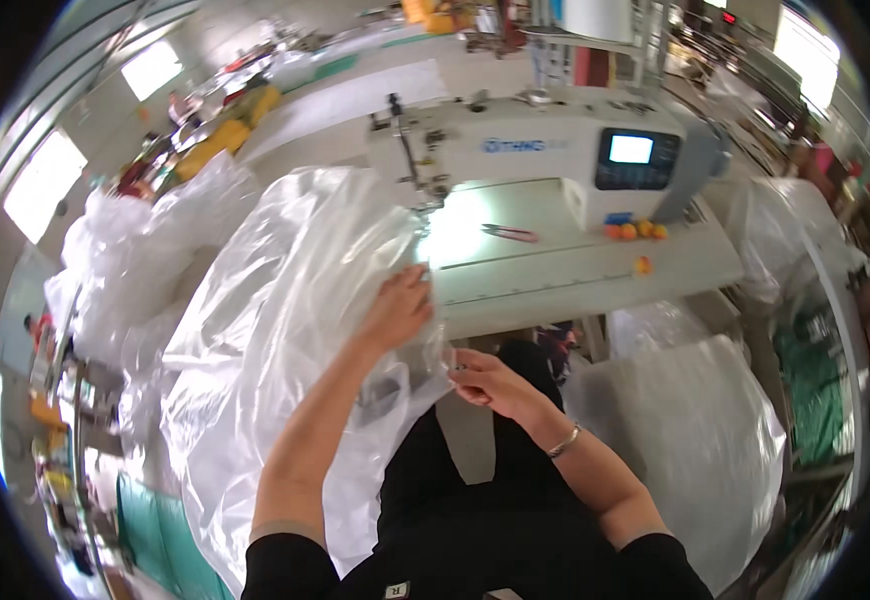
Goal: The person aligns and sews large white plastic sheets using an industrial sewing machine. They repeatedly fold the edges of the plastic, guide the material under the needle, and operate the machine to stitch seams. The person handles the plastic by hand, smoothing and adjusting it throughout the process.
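Translucent plastic sheeting (265, 270) lies in a big, glossy heap at the left end of the sewing machine's bed and spills down beside the person's lap. On it the left hand (398, 310) rests palm down, fingers extended toward the needle area. The right hand (495, 383), lower and nearer the lap, has thumb and fingers brought together at the sheeting's edge, pinching it (the fingertips are partly hidden). A metal bracelet (563, 440) circles the right wrist.

Just beyond the left hand, a bright lamp glow (455, 235) washes over the bed of the white sewing machine (515, 140); whether the sheeting sits under the foot cannot be told. Red-handled snips (510, 234) lie on the bed, and small orange balls (645, 230) cluster near the lit screen (632, 150).

Farther out, another plastic pile (685, 430) stands right of the lap, a crumpled plastic bundle (105, 260) lies to the far left, and green fabric (160, 530) shows at lower left.
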`<state>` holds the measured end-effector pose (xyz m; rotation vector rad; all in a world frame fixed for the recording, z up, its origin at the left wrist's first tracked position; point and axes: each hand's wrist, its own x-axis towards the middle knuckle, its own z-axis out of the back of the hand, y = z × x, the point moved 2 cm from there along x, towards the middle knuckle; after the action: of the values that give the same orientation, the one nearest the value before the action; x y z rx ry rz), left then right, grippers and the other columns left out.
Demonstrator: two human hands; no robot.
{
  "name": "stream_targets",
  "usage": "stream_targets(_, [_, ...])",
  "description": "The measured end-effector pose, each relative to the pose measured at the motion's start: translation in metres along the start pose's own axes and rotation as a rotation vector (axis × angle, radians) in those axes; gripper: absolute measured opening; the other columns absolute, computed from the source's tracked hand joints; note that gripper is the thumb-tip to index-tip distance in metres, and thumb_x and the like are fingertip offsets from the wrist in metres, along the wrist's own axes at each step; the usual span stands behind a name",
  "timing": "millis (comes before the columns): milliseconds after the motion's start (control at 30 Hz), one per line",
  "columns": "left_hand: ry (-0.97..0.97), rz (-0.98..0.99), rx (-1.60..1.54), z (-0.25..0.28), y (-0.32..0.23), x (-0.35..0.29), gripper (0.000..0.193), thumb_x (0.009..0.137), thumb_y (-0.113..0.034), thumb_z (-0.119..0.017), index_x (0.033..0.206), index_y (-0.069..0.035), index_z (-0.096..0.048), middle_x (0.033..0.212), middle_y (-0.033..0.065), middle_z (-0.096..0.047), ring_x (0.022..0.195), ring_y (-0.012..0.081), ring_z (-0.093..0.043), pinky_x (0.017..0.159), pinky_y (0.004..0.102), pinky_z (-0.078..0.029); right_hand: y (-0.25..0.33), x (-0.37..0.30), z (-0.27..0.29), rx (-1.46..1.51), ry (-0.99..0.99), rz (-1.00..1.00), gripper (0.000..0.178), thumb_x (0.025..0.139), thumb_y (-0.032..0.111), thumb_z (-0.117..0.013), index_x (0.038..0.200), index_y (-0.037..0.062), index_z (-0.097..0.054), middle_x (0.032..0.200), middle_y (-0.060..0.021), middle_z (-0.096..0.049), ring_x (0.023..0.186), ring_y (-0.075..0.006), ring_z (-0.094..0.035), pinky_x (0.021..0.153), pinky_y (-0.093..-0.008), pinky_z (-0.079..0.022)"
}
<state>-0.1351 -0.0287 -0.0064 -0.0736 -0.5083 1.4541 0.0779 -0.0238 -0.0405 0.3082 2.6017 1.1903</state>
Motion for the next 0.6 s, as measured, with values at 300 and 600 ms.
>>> stream_targets(300, [-0.058,0.164,-0.060,0.000,-0.052,-0.043,0.038,0.086,-0.018,-0.061,0.121,-0.003,-0.057,0.135,0.0157,-0.048,0.130,0.0358,-0.038,0.107,0.0468,-0.029,0.009,-0.006,-0.011,-0.782,-0.333,0.121,0.026,0.092,0.022,-0.061,0.074,0.0032,-0.059,0.057,0.0024,-0.050,0.049,-0.0048,-0.043,0.046,-0.0216,-0.032])
stream_targets(600, [-0.269,0.205,-0.070,-0.009,-0.088,-0.046,0.047,0.075,-0.023,-0.074,0.114,-0.002,-0.059,0.126,0.0146,-0.053,0.126,0.0332,-0.043,0.100,0.0542,-0.027,0.086,0.028,-0.004,-1.256,-0.622,0.608,0.028,0.086,0.024,-0.065,0.074,-0.0004,-0.060,0.063,-0.0166,-0.060,0.058,-0.0337,-0.061,0.052,-0.0397,-0.046])
